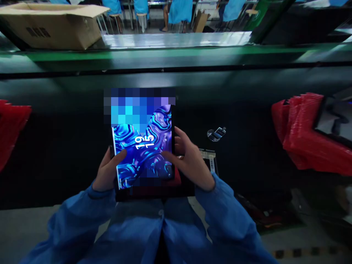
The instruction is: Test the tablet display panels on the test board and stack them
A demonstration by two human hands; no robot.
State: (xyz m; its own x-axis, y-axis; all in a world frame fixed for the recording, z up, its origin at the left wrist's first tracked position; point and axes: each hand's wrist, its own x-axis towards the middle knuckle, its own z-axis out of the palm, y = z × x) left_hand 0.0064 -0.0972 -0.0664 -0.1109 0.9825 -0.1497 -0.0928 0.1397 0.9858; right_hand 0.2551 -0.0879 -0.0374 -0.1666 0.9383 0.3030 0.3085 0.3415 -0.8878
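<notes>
A tablet (143, 161) with a lit blue and purple screen is held up in front of me, a clock reading 19 15 turned sideways on it. My left hand (110, 168) grips its left edge, thumb over the glass. On the opposite edge is my right hand (191, 157), with the thumb over the screen and the fingers behind the side. Pixel blocks cover the tablet's top and a strip near its bottom. Partly hidden behind my right hand lies a flat item with a barcode label (212, 163). Something red shows beneath the tablet's lower right corner.
Red plastic bags (299, 128) are stacked at the right, beside another dark-framed screen (335, 113). More red plastic (12, 128) lies at the left. A small shiny object (216, 134) rests on the black mat. Beyond the green ledge stands a cardboard box (52, 27); people in blue sit farther back.
</notes>
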